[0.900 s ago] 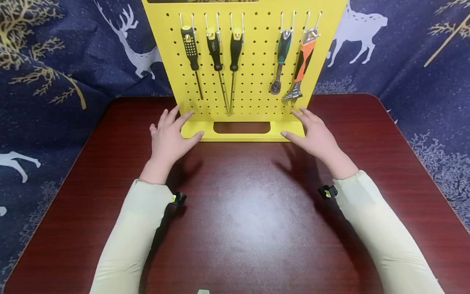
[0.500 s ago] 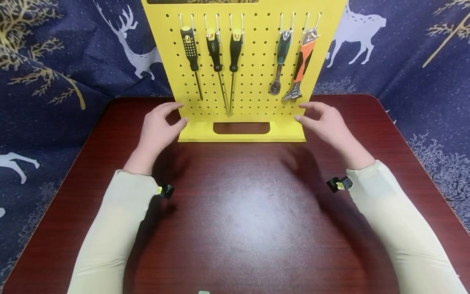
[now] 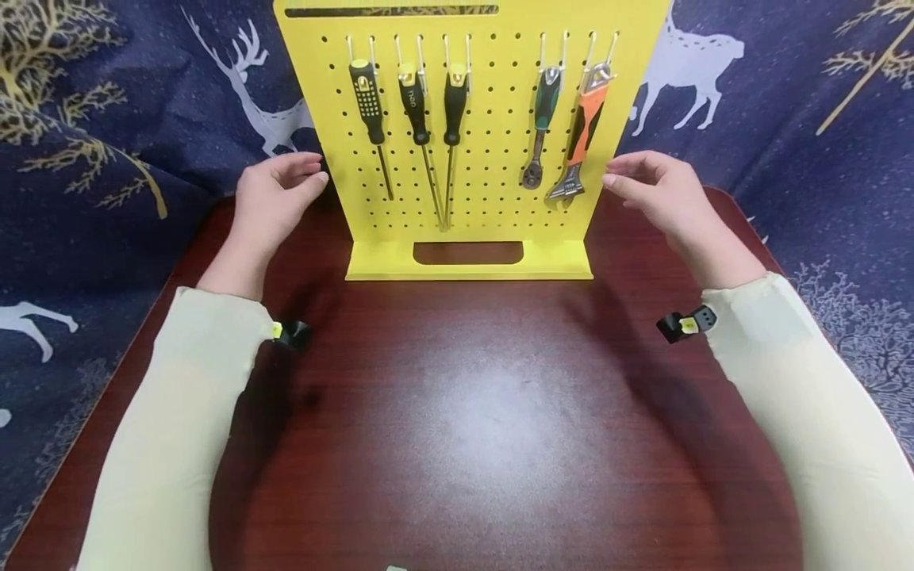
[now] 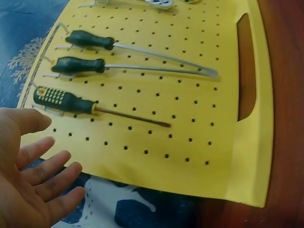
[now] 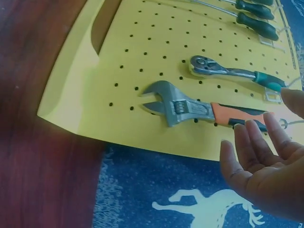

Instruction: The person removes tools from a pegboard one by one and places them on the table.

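The bench (image 3: 457, 476) carries the yellow board (image 3: 493, 182), standing near its far edge. From where I stand, the left hand (image 3: 277, 194) is at the board's left edge and the right hand (image 3: 667, 190) at its right; both have loosely spread fingers and hold nothing, and I can't tell whether either touches the board. The wrench (image 3: 588, 127) hangs by the right edge, screwdrivers (image 3: 414, 103) toward the left, the ratchet (image 3: 547, 103) beside the wrench. I'd say steadying the board well wants even, gentle contact from both sides, fingertips clear of the tools

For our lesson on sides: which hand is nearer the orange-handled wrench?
Right. The right hand is beside the wrench; the left hand is across the pegboard, beyond the screwdrivers.
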The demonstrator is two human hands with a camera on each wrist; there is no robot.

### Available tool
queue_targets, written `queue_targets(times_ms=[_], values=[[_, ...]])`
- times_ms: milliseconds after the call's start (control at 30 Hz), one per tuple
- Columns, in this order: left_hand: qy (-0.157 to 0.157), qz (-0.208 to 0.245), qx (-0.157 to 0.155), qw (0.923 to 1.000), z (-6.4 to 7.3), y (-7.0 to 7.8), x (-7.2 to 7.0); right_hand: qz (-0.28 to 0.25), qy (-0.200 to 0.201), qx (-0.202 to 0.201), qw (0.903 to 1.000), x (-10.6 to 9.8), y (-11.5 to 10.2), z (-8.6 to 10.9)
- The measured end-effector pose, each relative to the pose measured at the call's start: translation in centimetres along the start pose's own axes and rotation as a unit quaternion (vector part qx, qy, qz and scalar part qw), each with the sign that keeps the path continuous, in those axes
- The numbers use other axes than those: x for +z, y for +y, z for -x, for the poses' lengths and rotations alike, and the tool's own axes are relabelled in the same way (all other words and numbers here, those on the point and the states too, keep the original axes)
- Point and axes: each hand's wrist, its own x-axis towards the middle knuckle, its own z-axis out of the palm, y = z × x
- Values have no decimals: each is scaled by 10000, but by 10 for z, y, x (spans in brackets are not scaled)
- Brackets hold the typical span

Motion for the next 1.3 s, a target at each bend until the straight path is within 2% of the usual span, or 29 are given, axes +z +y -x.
queue_targets(times_ms=[167,367,600,733,900,1233,1300], values=[[15,83,-362,9993,-14,3,-10,-257,172,-2,9995,-5,-6,-10],[-30,601,-860,9945,-29,2,-14,-698,284,184,9970,-8,-16,-20],[-58,746,-938,9928,-43,-7,-9,-959,359,271,9944,-9,-23,-31],[40,1105,-1080,9880,-51,-10,-3,-1067,424,203,9932,-10,-25,-35],[239,1739,-1380,9748,-62,-12,2,-1230,529,116,9909,-9,-25,-37],[346,2974,-1450,9430,-75,-20,9,-1905,737,137,9788,-5,-19,-45],[354,3057,-1452,9403,-78,-22,12,-2010,740,111,9767,-5,-17,-45]])
